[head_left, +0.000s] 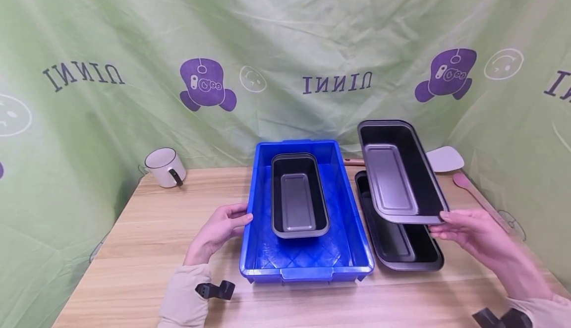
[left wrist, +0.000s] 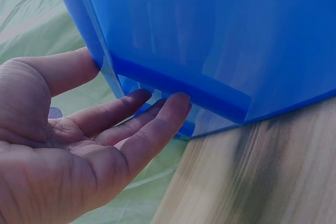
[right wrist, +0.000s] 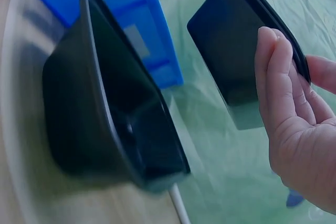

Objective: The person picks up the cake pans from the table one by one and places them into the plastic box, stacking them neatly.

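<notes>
A dark loaf pan (head_left: 390, 179) hangs tilted in the air at the right, its near corner pinched between the thumb and fingers of my right hand (head_left: 477, 236). Below it, a second loaf pan (head_left: 387, 244) rests on the table and is partly covered by the raised one. The blue bin (head_left: 308, 274) stands left of them with a third loaf pan (head_left: 298, 201) inside. At the bin's left side, my left hand (head_left: 220, 226) holds the rim. In the left wrist view, the thumb touches the bin's edge and the fingertips reach beneath its ledge.
On the wooden table's (head_left: 142, 248) far left stands a white mug (head_left: 164, 169) with a dark handle. A white spatula head (head_left: 446, 159) and a pink spoon (head_left: 464, 182) lie at the back right. A green printed curtain (head_left: 285, 30) hangs behind.
</notes>
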Motion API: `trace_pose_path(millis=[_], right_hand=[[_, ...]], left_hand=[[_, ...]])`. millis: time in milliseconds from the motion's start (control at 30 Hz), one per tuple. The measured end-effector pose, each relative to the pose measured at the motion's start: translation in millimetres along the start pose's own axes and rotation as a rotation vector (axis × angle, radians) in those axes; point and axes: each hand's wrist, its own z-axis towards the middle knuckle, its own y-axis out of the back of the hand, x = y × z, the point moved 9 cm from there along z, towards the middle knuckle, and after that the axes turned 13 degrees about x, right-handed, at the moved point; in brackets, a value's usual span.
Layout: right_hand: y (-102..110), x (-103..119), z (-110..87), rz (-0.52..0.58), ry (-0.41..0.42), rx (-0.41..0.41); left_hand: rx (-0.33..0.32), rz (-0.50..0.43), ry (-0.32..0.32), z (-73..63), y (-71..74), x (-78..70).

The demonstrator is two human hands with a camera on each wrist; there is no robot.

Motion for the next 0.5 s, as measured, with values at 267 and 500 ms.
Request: trace_pose_path(millis=[267,500], right_hand=[[-7,-14,38.7,-0.084,-0.042,-0.038],[-18,-27,66.8,-0.095,-0.068,-0.054]], left_hand=[[-0.002,-0.003,-0.002,0.1,0.8,0.9],[-0.007,0.006,0.007,-0.2,0.4,0.6]])
